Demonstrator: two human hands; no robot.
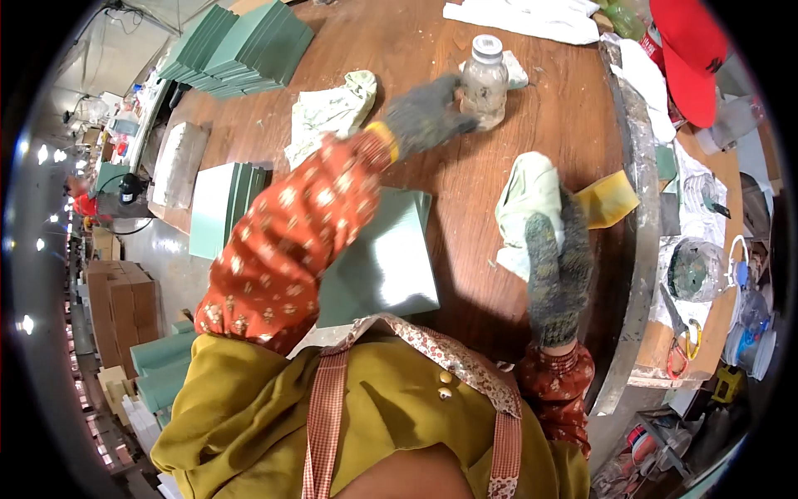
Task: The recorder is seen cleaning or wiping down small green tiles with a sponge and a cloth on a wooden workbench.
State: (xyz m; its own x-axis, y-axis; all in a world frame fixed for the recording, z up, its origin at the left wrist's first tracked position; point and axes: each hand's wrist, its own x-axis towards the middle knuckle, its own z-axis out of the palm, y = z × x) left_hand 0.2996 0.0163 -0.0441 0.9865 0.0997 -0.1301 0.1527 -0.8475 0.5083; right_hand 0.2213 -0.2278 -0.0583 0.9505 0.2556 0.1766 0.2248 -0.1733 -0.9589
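"While the left hand (pixel 424 116) reaches out over the wooden table (pixel 573 125), does it grip the clear screw-top jar (pixel 484 93)?"

"I cannot tell. Its grey-gloved fingers are at the jar's left side, but whether they close on it is unclear."

"Where is that jar?"

"It is upright toward the table's far right corner, its pale lid on, with a small white cloth (pixel 516 71) just behind it."

"And the right hand (pixel 559 270)?"

"Gloved too, it grasps a crumpled pale green cloth (pixel 532 176) near the table's right edge. A yellow piece of material (pixel 611 200) lies just beside it, toward that same edge."

"What else is on the table?"

"A stack of glossy green panels (pixel 403 270) lies at the near edge, in front of the wearer. Another green stack (pixel 218 208) is by the left edge, and taller green piles (pixel 253 50) occupy the far left corner. Between those piles and the left hand lies a crumpled patterned cloth (pixel 332 108); a white cloth (pixel 528 18) is spread along the far edge."
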